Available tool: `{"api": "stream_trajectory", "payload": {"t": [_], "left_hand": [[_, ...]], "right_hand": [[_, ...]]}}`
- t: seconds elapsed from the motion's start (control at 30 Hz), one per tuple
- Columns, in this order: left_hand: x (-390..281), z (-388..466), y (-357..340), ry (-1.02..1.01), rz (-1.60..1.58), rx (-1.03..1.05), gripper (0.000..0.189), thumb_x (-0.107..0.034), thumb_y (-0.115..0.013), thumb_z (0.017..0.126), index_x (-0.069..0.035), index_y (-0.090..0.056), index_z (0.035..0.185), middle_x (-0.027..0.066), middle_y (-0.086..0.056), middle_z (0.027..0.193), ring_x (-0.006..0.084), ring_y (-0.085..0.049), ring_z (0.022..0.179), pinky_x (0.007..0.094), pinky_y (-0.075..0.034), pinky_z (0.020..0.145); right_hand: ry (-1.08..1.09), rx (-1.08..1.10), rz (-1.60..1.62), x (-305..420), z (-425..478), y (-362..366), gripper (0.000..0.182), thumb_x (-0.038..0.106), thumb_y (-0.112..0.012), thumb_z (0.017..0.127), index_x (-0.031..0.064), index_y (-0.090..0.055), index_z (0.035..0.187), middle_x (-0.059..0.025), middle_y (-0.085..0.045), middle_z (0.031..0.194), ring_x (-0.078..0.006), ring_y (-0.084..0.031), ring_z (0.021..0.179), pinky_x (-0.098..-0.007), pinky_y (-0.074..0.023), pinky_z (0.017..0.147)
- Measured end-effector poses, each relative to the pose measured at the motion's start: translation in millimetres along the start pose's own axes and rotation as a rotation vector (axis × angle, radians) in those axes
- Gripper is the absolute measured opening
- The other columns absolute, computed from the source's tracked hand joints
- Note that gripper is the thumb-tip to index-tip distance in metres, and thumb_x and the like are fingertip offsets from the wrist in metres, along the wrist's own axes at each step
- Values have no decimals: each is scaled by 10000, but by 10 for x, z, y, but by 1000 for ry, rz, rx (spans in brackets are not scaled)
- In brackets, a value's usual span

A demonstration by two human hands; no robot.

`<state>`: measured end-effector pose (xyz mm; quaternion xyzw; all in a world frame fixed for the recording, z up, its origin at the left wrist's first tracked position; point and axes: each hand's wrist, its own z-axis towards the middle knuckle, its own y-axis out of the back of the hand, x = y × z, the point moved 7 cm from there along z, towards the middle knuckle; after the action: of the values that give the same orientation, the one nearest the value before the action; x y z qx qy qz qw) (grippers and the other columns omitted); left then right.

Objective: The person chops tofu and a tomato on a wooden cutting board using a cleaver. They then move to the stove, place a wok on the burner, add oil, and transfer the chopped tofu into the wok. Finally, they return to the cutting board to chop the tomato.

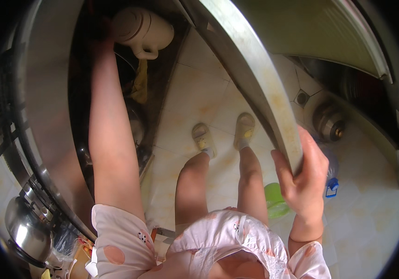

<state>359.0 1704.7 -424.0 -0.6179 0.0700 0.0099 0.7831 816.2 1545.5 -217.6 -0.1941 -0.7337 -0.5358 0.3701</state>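
My left arm reaches deep into a dark open cabinet under the metal counter edge [44, 62]. In the shadow my left hand [103, 31] is beside a cream-coloured jug [143, 29] with a looped handle. The jug lies tilted or on its side. Whether my fingers grip it is too dark to tell. My right hand [307, 174] grips the edge of an open cabinet door [255, 52], thumb on one face and fingers on the other. Below the jug, a yellow cloth [140, 83] hangs among dark pans [135, 122].
Another open cabinet door, green [318, 31], stands at the upper right. On the tiled floor are a metal kettle-like vessel [328, 122], a clear bottle with a blue cap [332, 186], a green plastic item [274, 200] and a drain [301, 97]. A steel pot [25, 226] sits lower left.
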Motion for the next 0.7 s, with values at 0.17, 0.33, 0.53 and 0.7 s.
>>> {"api": "stream_trajectory", "payload": {"t": [0.17,0.33,0.53,0.7], "left_hand": [[-146,-1000,237,-663,-294,-928,281,-214,-449,907,-51,-515,1126,98,-557,1090,220,-573,904,346,-515,706],[1382,-1862,-1039,-399,-644,-713,98,-61,-532,835,-89,-461,775,3,-456,679,104,-463,557,234,-442,501],[2741,-3214,-2777,-94,-66,-1228,121,-95,-541,909,-8,-519,990,8,-494,738,57,-413,519,183,-378,443],[3150,-4043,-4571,262,298,-1269,201,-121,-518,895,-30,-496,1073,22,-489,759,54,-425,469,208,-356,387]], "right_hand": [[-18,-1,-25,60,18,10,432,10,-679,679,16,-553,1092,-163,-621,1073,-356,-604,966,-395,-493,825],[-94,-15,-26,54,-94,-76,409,83,-660,749,72,-530,1137,-145,-602,1055,-337,-576,996,-404,-477,834],[-126,58,-64,38,-155,-160,399,159,-611,824,100,-456,1187,-147,-567,1097,-344,-538,1044,-434,-455,848],[-25,75,61,10,-99,-176,445,234,-642,825,54,-448,1182,-193,-545,1100,-376,-508,1057,-430,-425,884]]}}
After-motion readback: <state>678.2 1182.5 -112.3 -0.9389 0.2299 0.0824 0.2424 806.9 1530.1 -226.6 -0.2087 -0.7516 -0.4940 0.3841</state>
